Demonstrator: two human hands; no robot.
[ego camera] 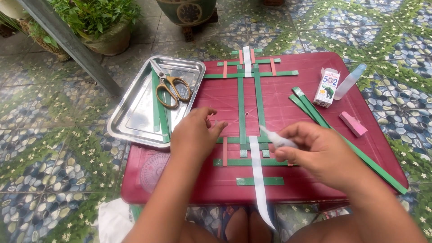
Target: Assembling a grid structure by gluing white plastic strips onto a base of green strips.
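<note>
On a dark red table (315, 85) lies a flat frame of green strips (243, 112) with short pink strips and a white strip (257, 171) down its middle. My right hand (315, 153) holds a small white glue tube (274, 137), nozzle pointing left above the frame's lower part. My left hand (195, 135) rests on the table at the frame's left side, fingers curled near a pink strip (224, 150); it holds nothing I can see.
A steel tray (135, 112) at the table's left holds scissors (171, 90) and green strips. Right of the frame are long green strips (315, 112), a small white box (327, 87), a clear bottle (348, 81) and a pink block (353, 123). Potted plants (99, 27) stand on the tiled floor.
</note>
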